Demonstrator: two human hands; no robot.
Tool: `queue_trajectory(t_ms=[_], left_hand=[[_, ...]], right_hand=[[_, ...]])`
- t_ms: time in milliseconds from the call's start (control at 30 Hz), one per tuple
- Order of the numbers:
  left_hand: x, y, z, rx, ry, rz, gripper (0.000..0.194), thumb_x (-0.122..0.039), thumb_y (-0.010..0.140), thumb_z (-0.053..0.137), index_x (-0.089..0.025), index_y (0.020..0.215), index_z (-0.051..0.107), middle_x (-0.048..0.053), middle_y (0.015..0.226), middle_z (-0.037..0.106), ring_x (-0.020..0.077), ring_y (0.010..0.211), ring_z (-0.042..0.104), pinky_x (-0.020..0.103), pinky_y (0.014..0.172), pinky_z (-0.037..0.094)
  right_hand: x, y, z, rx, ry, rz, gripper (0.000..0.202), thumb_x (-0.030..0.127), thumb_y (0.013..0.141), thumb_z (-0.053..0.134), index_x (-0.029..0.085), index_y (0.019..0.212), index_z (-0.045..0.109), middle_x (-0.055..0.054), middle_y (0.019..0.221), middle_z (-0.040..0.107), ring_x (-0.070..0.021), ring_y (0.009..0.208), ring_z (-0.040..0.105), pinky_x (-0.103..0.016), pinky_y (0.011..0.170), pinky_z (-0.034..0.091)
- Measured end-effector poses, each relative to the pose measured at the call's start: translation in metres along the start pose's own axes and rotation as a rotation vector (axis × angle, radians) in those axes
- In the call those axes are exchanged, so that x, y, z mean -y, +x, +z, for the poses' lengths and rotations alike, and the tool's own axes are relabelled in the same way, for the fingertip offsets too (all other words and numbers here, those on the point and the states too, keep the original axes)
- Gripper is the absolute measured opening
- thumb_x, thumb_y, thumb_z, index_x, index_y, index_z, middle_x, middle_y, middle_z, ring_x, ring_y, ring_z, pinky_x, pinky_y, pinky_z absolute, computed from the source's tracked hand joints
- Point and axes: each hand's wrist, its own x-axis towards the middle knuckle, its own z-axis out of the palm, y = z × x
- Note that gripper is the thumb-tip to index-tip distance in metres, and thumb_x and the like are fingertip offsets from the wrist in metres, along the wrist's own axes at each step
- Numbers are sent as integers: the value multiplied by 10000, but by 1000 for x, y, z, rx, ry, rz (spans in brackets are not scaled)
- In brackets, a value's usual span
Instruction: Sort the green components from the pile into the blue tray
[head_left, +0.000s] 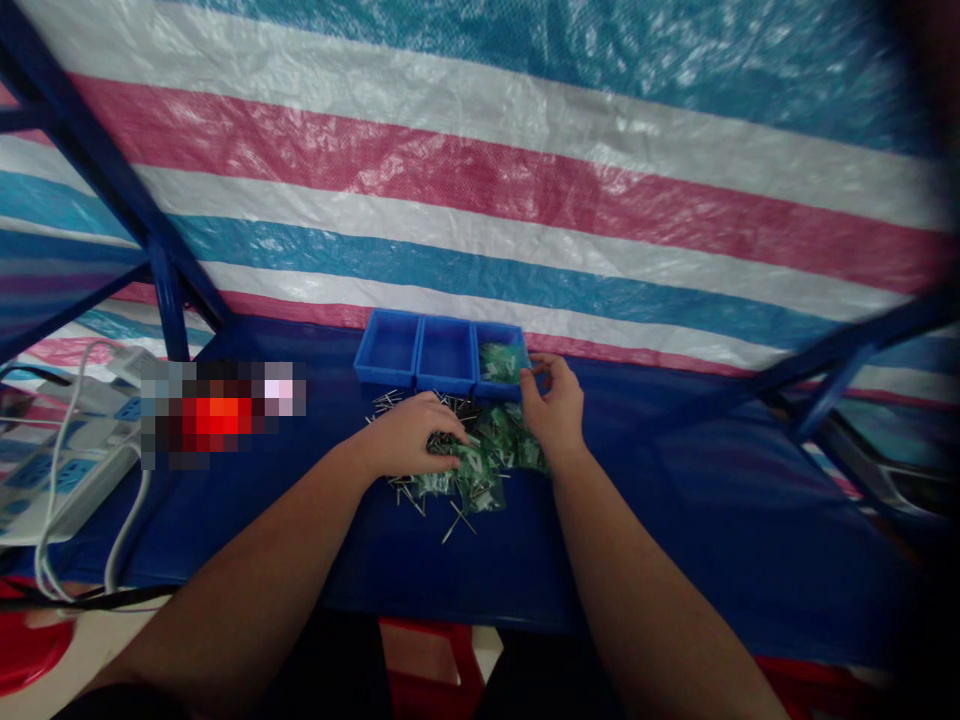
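Observation:
Over a heap of thin metal pins point(411, 497) hovers my left hand point(409, 437), its curved fingers and thumb apart. Its fingertips come close to a small green-tinted plastic packet point(480, 478); whether they touch it I cannot tell. More green packets point(501, 432) lie in a pile between my hands. My right hand point(556, 405) is at the right corner of the right-hand blue bin point(500, 388), fingers bent, with a gap between thumb and forefinger. Nothing shows clearly in its grasp. Several green packets point(502, 362) lie inside that bin.
Two more blue bins, the left one point(387, 345) and the middle one point(445, 350), stand in the same row. White power strips point(82, 490) with cables are at the left of the blue table point(465, 580). Striped sheeting point(480, 170) hangs behind, with blue frame bars point(169, 300) at both sides.

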Motion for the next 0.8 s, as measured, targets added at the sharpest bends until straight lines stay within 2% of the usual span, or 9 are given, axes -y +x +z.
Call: queue_trajectory(t_ms=[200, 367, 533, 700, 800], left_hand=[[1, 0, 0, -32, -21, -1, 170, -281, 860, 724, -221, 1018, 740, 51, 1040, 766, 226, 992, 651, 405, 973, 409], [3, 0, 0, -68, -39, -37, 159, -261, 862, 715, -224, 1015, 733, 47, 1038, 755, 229, 1005, 641, 414, 971, 427], [4, 0, 1, -100, -52, -77, 159, -263, 851, 725, -227, 1006, 736, 47, 1023, 747, 236, 1019, 636, 421, 962, 451], [1, 0, 1, -156, -64, -94, 123, -198, 860, 672, -221, 960, 741, 42, 956, 748, 220, 950, 645, 401, 908, 476], [-1, 0, 1, -197, -114, -119, 117, -165, 853, 650, -203, 917, 740, 37, 897, 733, 182, 835, 645, 337, 790, 491]], right_hand=[[3, -1, -2, -71, 79, 40, 233, 359, 923, 587, 193, 1074, 651, -56, 880, 687, -198, 715, 570, -347, 699, 463], [3, 1, -2, 9, -74, -71, 212, 329, 911, 596, 191, 983, 738, -87, 905, 714, -247, 846, 602, -434, 860, 456], [6, 0, 0, 61, -174, -154, 251, 367, 906, 601, 210, 982, 781, -136, 1181, 668, -311, 1098, 572, -515, 994, 403], [5, -4, 3, 189, -206, -162, 277, 435, 939, 584, 252, 1039, 767, -77, 1241, 706, -345, 1250, 493, -565, 1072, 346], [5, -5, 3, 218, -229, -171, 332, 450, 953, 563, 246, 1159, 725, -83, 1254, 705, -357, 1309, 465, -596, 1111, 305]])
